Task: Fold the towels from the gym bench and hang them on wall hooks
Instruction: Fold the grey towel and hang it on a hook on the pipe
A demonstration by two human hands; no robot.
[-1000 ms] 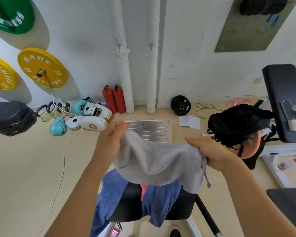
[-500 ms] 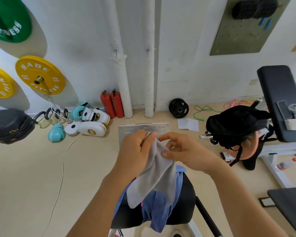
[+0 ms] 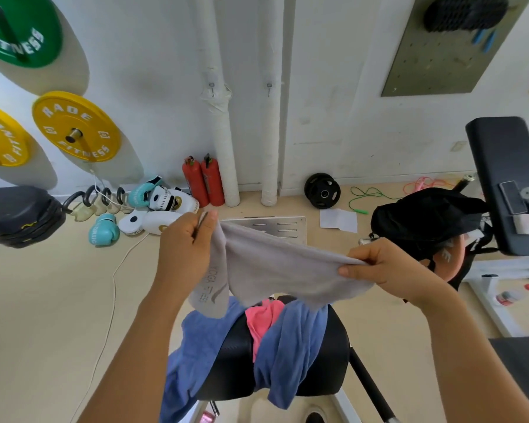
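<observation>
While both hands are raised above the bench (image 3: 235, 358), the grey towel (image 3: 275, 267) hangs stretched between them.

Item 1, left hand (image 3: 185, 254): fingers (image 3: 203, 230) curled round one end of the grey towel, thumb side pinching the cloth; a printed end of the towel droops just below this hand.

Item 2, right hand (image 3: 382, 264): fingers (image 3: 361, 254) and thumb pinched on the other end of the grey towel, which is gathered into folds at the grip.

Item 3, grey towel: held clear of the bench, sagging in the middle between the two grips.

Item 4, blue towel (image 3: 290, 349): below the fingers, draped over the black bench pad, hanging off both sides.

Item 5, pink towel (image 3: 261, 319): below the grey towel, lying on the bench between the folds of the blue towel.

Item 6, wall hooks: two small hooks (image 3: 211, 87) on the white wall, well above and beyond the fingers, beside the white pipes (image 3: 226, 141).

Item 7, black bag (image 3: 425, 221): just beyond the right hand.

Item 8, boxing gloves (image 3: 162, 206) and red extinguishers (image 3: 203, 181): on the floor beyond the left hand.
</observation>
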